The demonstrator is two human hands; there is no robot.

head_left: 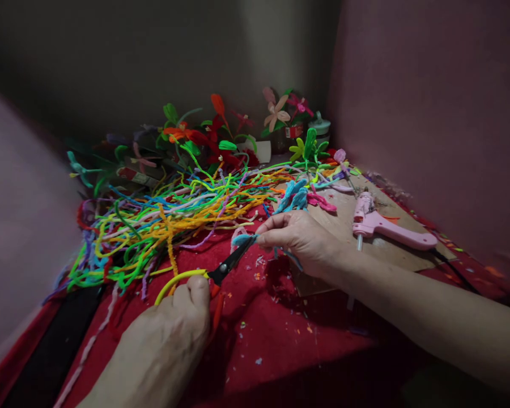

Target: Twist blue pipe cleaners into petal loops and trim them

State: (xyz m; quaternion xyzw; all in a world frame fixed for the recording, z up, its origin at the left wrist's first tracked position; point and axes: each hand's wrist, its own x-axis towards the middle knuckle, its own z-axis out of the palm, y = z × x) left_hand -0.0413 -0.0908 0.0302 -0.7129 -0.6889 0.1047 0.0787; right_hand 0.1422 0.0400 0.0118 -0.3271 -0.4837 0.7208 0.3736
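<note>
My left hand (170,326) is closed around the yellow and red handles of a pair of scissors (226,268). The dark blades point up and to the right, their tips by the fingers of my right hand (304,241). That hand is closed in a pinch on a light blue pipe cleaner (240,240), whose looped end sticks out to the left beside the blades. Whether the blades touch it I cannot tell. More blue pieces hang below my right palm. Just behind my right hand lie blue pipe cleaner petals (294,195) and a pink piece (322,200).
A tangled heap of coloured pipe cleaners (170,218) covers the left and back. A pink glue gun (391,228) rests on a brown board (323,218) at right, its cord trailing right. Finished flowers (276,116) stand at the back. Clippings dot the red cloth (272,334).
</note>
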